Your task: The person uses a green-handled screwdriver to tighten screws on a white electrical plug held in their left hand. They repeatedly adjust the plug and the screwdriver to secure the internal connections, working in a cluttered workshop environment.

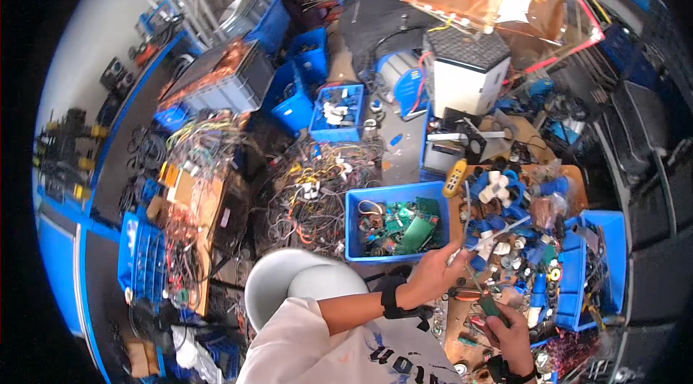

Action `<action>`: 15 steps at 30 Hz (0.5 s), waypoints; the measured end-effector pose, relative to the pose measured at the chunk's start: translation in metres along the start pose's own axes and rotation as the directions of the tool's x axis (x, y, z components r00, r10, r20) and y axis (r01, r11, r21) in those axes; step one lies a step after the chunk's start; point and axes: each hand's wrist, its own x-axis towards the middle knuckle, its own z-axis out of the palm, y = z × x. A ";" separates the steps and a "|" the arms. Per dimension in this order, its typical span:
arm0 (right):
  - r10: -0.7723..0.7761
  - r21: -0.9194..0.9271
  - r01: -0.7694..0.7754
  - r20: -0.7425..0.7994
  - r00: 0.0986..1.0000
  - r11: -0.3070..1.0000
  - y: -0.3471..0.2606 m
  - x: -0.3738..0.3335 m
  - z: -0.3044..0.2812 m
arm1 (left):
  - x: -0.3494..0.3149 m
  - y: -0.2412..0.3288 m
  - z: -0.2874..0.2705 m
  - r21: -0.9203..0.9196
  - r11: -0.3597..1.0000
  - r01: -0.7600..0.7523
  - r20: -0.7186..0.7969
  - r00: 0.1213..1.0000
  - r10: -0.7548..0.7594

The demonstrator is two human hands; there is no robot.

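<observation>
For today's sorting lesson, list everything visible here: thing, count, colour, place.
Bin of circuit boards: one, blue, centre.
Bin of white parts: one, blue, upper centre.
Wire tangle: one heap, mixed colours, floor left of centre.
Boxy machine: one, white with dark top, upper right.
Handheld controller: one, yellow, beside the centre bin.
Stool: one, white, lower centre.
Left hand: reaching over the cluttered board.
Right hand: holding a small green part.

A grey concrete floor [393,156] strewn with tangled wires; a pale wall [94,37] at ten o'clock; bright, even light.
</observation>
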 end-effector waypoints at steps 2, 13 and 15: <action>-0.062 -0.075 0.059 -0.043 0.997 0.995 0.002 -0.002 -0.005 | 0.009 0.002 0.004 0.061 0.998 0.011 0.059 0.998 -0.015; -0.491 -0.733 0.088 -0.357 0.795 0.675 -0.046 -0.015 0.027 | 0.069 -0.035 0.039 -0.043 0.992 0.115 0.346 0.934 -0.093; -0.498 -0.563 0.228 -0.390 0.774 0.794 -0.037 -0.012 0.026 | 0.078 -0.038 0.045 -0.061 0.992 0.111 0.397 0.915 -0.078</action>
